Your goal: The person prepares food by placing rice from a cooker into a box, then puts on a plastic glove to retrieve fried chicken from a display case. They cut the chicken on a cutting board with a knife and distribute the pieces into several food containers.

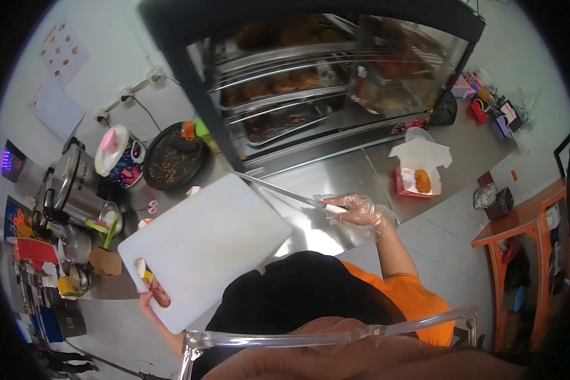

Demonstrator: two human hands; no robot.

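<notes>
My left hand (pixel 157 292) grips a large white cutting board (pixel 202 234) through the handle hole near its lower left corner, fingers showing in the hole. The board is tilted in front of my body, over the counter's front edge. My right hand (pixel 358 211), in a clear plastic glove, is closed around the white handle of a long knife (pixel 285 190). Its narrow blade points left, with the tip near the board's upper corner. Right of this hand, an open red and white takeaway box (pixel 411 183) holds a piece of fried food (pixel 422 182).
A glass display warmer (pixel 285 88) with trays of food stands behind the steel counter (pixel 323 177). To the left are a black round pan (pixel 174 158), a rice cooker (pixel 120 158) and a large metal pot (pixel 76 177). An orange shelf unit (pixel 519 228) stands at right.
</notes>
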